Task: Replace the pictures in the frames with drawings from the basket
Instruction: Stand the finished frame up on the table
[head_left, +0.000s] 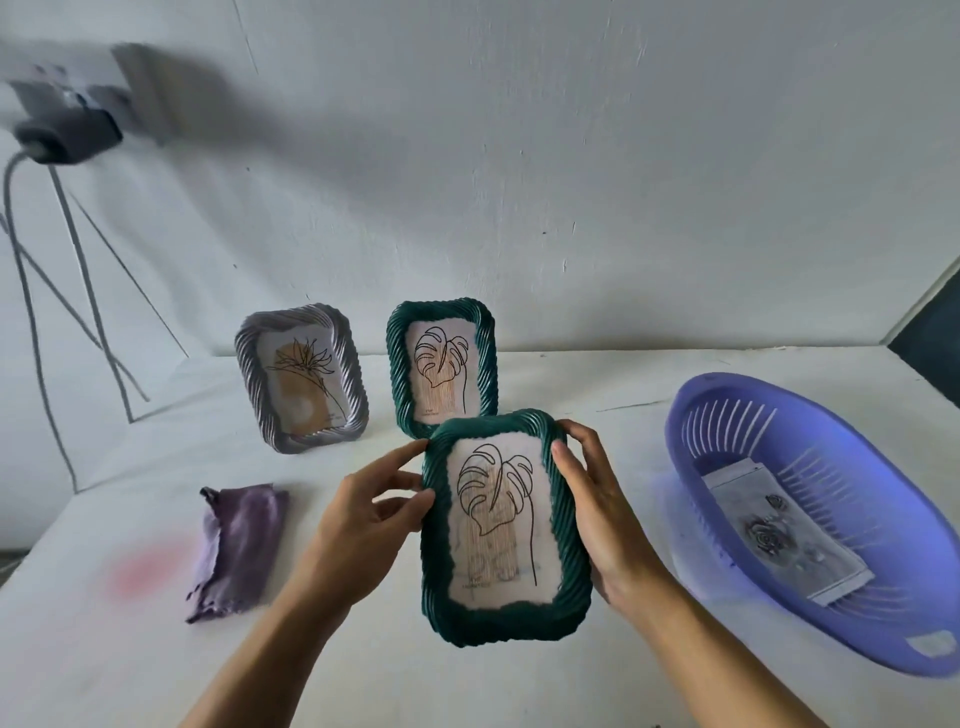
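Looking at this, which step is it? Left hand (363, 514) and right hand (597, 519) grip the frame (519, 621) by its side edges, held above the table, leaf picture (498, 519) inside. (OP)

Early, I'd say. Next it probably needs flipping to open the back. The drawing (779, 540) sits in the basket (691, 467), off right. (reply)

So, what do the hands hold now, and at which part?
The near green frame: left hand grips its left edge, right hand its right edge.
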